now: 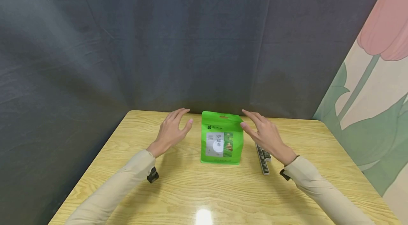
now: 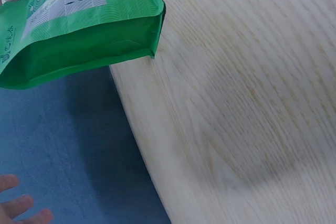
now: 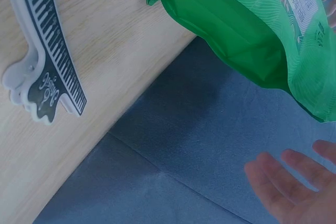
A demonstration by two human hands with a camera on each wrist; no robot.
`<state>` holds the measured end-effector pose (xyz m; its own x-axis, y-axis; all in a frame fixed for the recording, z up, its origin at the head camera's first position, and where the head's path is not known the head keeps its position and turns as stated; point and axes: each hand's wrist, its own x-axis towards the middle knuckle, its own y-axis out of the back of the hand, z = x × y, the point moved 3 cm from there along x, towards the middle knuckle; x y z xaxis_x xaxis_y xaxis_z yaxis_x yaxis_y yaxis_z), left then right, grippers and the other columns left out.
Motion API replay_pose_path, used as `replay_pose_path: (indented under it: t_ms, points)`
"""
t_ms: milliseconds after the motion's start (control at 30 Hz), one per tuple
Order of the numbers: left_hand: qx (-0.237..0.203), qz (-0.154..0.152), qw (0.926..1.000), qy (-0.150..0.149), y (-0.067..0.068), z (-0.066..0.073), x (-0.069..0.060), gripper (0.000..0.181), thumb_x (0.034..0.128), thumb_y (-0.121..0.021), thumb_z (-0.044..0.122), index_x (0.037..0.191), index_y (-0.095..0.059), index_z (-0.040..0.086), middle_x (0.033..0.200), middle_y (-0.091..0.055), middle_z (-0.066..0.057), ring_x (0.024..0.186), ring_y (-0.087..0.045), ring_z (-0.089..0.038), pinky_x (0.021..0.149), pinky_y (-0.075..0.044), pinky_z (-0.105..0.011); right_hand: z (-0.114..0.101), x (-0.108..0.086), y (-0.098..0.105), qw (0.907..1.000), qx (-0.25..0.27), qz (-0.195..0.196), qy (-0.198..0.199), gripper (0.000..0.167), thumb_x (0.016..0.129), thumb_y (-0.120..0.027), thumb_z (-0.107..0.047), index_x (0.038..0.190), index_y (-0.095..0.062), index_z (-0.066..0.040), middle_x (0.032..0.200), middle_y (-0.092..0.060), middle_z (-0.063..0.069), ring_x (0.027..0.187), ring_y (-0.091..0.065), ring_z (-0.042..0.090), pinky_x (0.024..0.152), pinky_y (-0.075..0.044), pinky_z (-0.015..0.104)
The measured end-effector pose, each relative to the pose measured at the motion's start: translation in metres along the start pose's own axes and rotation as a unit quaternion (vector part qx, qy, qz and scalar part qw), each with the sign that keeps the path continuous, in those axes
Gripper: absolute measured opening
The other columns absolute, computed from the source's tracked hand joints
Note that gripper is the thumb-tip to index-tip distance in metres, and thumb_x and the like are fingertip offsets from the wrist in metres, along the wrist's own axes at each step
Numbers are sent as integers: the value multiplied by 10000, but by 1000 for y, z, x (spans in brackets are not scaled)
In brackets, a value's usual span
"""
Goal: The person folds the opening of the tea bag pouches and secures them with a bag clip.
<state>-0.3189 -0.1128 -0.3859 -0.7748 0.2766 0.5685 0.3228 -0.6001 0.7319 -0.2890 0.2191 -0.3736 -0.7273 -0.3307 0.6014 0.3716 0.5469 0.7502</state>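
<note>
A dark blue-grey fabric curtain (image 1: 194, 41) hangs behind a pale yellow wood-grain counter (image 1: 216, 186), with a pale wall painted with a pink tulip and green leaves (image 1: 379, 41) rising on the right. Two arms in cream long sleeves (image 1: 114, 182) reach forward over the counter from the lower corners and slant inward toward each other. Between them stands an upright bright green, flat-fronted pouch (image 1: 220, 122) with a grey-and-green label, its front turned to the person, near the counter's far edge. The left hand (image 1: 171, 128) is released, its fingers extended forward and its thumb held away from them toward the pouch; a gap separates it from the pouch's left side. The right hand (image 1: 267, 133) is likewise unclenched, its fingers reaching forward and inward; its thumb tip lines up with the pouch's right edge in the head view, and whether they touch cannot be told. Both hands are raised above the counter, thumbs facing each other. Lying near the pouch, partly beneath the right hand in the head view, is a narrow black-and-white ruler-like piece (image 1: 262, 159) with a wavy-edged end. A small black device (image 1: 153, 175) sits under each wrist.
</note>
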Motion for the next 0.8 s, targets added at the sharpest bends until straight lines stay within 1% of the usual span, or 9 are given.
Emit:
replay_pose_path:
  t_ms: [133, 333, 433, 633, 800]
  points:
    - [-28, -9, 10000, -39, -1, 4, 2, 562, 991, -446, 515, 1407, -547, 151, 1431, -514, -123, 1305, -468, -326, 1000, -407, -554, -1, 1, -1, 10000, -12, -39, -17, 540, 995, -573, -426, 1450, -514, -142, 1335, -579, 159, 885, -650, 373, 467, -353, 307]
    - [-102, -10, 9998, -168, -3, 10, 7, 572, 994, -431, 523, 1414, -540, 150, 1438, -510, -119, 1309, -466, -319, 1003, -405, -547, -4, 1, -1, 10000, 22, -20, -12, 548, 993, -562, -460, 1429, -535, -130, 1335, -584, 146, 807, -641, 334, 472, -355, 308]
    - [-164, -14, 9996, -225, -2, 13, 8, 574, 996, -428, 520, 1413, -538, 142, 1441, -508, -114, 1308, -466, -320, 1006, -402, -550, -5, 2, -1, 10000, 57, 4, 30, 542, 991, -570, -456, 1414, -547, -118, 1333, -588, 143, 807, -650, 327, 479, -366, 308]
    - [-199, -71, 9994, -282, -2, 18, 10, 572, 1002, -423, 514, 1416, -534, 136, 1454, -496, -107, 1316, -460, -316, 1018, -392, -549, -8, 4, -2, 9999, 82, 12, 71, 538, 982, -587, -457, 1400, -561, -119, 1317, -600, 142, 862, -664, 335, 512, -412, 328]
    - [-294, -81, 9990, -328, -3, 22, 12, 568, 1008, -425, 515, 1417, -535, 136, 1460, -492, -103, 1321, -456, -316, 1017, -390, -556, -10, 4, -2, 9999, 119, 4, 72, 539, 978, -594, -459, 1387, -570, -108, 1281, -621, 142, 881, -666, 290, 530, -427, 316]
